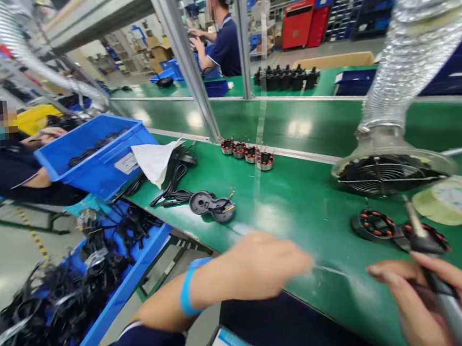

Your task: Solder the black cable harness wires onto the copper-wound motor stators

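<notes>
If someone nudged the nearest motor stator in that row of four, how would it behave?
The motor stator is probably stiff and heavy for its size, given its metal ring and red windings. Low and flat-seated, it would likely slide, not tip.

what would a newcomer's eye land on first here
Probably the crinkled silver duct at the upper right, ending in a round hood above the green bench. Next, perhaps the blue plastic bin heaped with black cables at lower left, then the black-and-silver pen-shaped tool in the right hand.
</notes>
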Action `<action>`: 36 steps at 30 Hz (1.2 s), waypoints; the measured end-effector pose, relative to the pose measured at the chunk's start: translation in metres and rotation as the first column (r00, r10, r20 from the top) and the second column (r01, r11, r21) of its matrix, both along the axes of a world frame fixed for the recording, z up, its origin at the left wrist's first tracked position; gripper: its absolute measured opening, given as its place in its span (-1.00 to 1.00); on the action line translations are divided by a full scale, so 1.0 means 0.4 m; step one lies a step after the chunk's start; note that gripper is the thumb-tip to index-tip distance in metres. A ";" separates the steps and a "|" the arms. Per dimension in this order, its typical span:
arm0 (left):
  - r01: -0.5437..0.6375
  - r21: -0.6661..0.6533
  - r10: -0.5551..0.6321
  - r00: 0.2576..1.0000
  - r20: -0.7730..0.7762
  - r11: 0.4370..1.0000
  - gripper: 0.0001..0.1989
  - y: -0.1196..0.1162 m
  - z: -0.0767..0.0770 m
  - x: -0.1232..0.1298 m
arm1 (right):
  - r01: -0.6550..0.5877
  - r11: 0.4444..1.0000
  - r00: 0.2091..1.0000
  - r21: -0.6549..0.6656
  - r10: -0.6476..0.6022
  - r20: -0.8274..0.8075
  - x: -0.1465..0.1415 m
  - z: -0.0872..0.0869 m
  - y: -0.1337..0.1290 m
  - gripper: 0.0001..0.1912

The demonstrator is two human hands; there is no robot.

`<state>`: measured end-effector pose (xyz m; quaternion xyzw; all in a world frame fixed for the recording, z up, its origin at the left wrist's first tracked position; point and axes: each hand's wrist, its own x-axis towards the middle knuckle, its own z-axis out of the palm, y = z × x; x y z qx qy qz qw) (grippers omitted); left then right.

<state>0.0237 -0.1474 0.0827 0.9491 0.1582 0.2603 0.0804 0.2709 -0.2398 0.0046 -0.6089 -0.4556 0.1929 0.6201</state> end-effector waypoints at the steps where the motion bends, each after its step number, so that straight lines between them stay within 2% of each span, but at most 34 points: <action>1: -0.124 0.066 0.115 0.985 0.127 0.990 -0.75 0.019 0.021 -0.058 | 0.072 0.997 0.997 -0.025 -0.071 0.016 0.030 -0.003 0.008 -0.55; 2: -0.338 0.074 0.316 0.924 0.213 0.938 -0.76 0.047 0.036 -0.117 | 0.123 0.991 0.992 -0.052 -0.121 0.039 0.062 -0.008 0.016 -0.54; 3: -0.572 0.032 0.544 0.795 0.268 0.820 -0.78 0.084 0.042 -0.174 | 0.160 0.986 0.984 -0.042 -0.156 0.082 0.094 -0.014 0.024 -0.50; 4: -0.756 -0.051 0.737 0.618 0.273 0.653 -0.79 0.128 0.038 -0.222 | 0.168 0.985 0.978 -0.038 -0.162 0.129 0.124 -0.022 0.031 -0.45; 5: -0.790 -0.128 0.798 0.578 0.171 0.600 -0.80 0.173 0.025 -0.258 | 0.181 0.982 0.970 -0.052 -0.170 0.172 0.149 -0.031 0.037 -0.43; 6: -0.751 -0.213 0.774 0.631 0.044 0.624 -0.79 0.216 0.004 -0.281 | 0.182 0.979 0.963 -0.091 -0.158 0.219 0.167 -0.041 0.042 -0.42; 7: -0.688 -0.299 0.702 0.708 -0.077 0.661 -0.75 0.252 -0.020 -0.291 | 0.171 0.975 0.956 -0.140 -0.130 0.263 0.177 -0.052 0.048 -0.42; 9: -0.541 -0.441 0.471 0.841 -0.267 0.716 -0.64 0.294 -0.069 -0.279 | 0.149 0.954 0.932 -0.261 -0.047 0.360 0.177 -0.070 0.064 -0.46; 12: -0.366 -0.545 0.169 0.910 -0.377 0.754 -0.62 0.298 -0.121 -0.221 | 0.140 0.919 0.846 -0.369 0.082 0.526 0.151 -0.087 0.096 -0.51; 14: -0.278 -0.575 0.042 0.920 -0.389 0.769 -0.65 0.285 -0.141 -0.181 | 0.150 0.919 0.787 -0.366 0.112 0.606 0.136 -0.095 0.114 -0.54; 16: -0.262 -0.543 0.014 0.909 -0.417 0.798 -0.56 0.276 -0.157 -0.152 | 0.157 0.927 0.766 -0.340 0.103 0.635 0.130 -0.104 0.123 -0.56; 19: -0.334 -0.418 0.122 0.881 -0.457 0.845 -0.45 0.270 -0.173 -0.125 | 0.143 0.940 0.776 -0.311 0.089 0.624 0.122 -0.116 0.111 -0.60; 21: -0.378 -0.403 0.191 0.882 -0.432 0.833 -0.45 0.260 -0.174 -0.098 | 0.099 0.956 0.781 -0.276 0.097 0.618 0.112 -0.121 0.090 -0.61; 23: -0.378 -0.455 0.202 0.899 -0.388 0.806 -0.46 0.239 -0.172 -0.047 | 0.047 0.973 0.779 -0.227 0.106 0.618 0.101 -0.124 0.068 -0.61; 25: -0.318 -0.509 0.134 0.921 -0.365 0.800 -0.47 0.207 -0.174 0.032 | 0.006 0.981 0.775 -0.193 0.117 0.621 0.092 -0.124 0.050 -0.60; 29: -0.168 -0.552 -0.054 0.930 -0.363 0.817 -0.48 0.140 -0.191 0.209 | -0.060 0.977 0.788 -0.206 0.173 0.591 0.088 -0.120 0.029 -0.58; 31: -0.121 -0.590 -0.116 0.931 -0.347 0.798 -0.53 0.125 -0.195 0.266 | -0.082 0.976 0.795 -0.204 0.187 0.577 0.088 -0.118 0.026 -0.57; 32: -0.118 -0.626 -0.125 0.936 -0.330 0.770 -0.57 0.125 -0.195 0.284 | -0.085 0.976 0.796 -0.200 0.187 0.576 0.088 -0.118 0.025 -0.58; 34: -0.160 -0.733 -0.070 0.959 -0.273 0.662 -0.64 0.141 -0.193 0.304 | -0.086 0.977 0.794 -0.194 0.185 0.579 0.088 -0.118 0.024 -0.57; 36: -0.211 -0.836 0.048 0.975 -0.217 0.507 -0.65 0.169 -0.189 0.314 | -0.095 0.978 0.791 -0.184 0.186 0.583 0.089 -0.117 0.024 -0.56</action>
